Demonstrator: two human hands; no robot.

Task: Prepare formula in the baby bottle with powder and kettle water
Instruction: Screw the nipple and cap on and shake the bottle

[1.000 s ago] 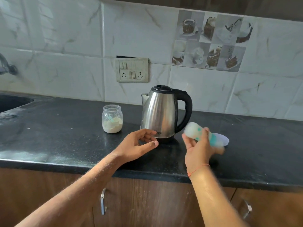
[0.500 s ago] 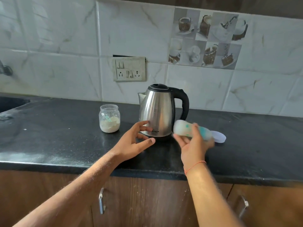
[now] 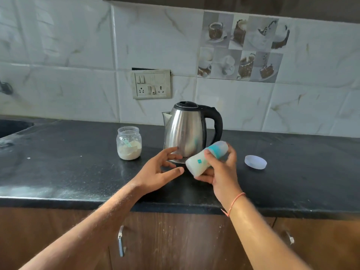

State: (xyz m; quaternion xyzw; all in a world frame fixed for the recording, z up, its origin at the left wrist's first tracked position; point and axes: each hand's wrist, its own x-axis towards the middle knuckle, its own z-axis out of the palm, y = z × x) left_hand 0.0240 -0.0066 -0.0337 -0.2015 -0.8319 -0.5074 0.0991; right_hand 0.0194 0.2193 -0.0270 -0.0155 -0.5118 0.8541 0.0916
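Right hand [image 3: 220, 172] grips the tilted, milky plastic baby bottle [image 3: 204, 159] above the speckled black counter [image 3: 68, 172], before the steel kettle [image 3: 185, 133]. Left hand [image 3: 157, 170] hovers spread. The glass powder jar [image 3: 129, 143] stands toward the back edge.

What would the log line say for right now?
right hand: grips tilted baby bottle | left hand: open by kettle | powder jar: uncapped

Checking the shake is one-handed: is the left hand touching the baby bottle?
Apart. The head view shows dark counter between the left hand's thumb tip and the baby bottle's base; only the right hand grips it.
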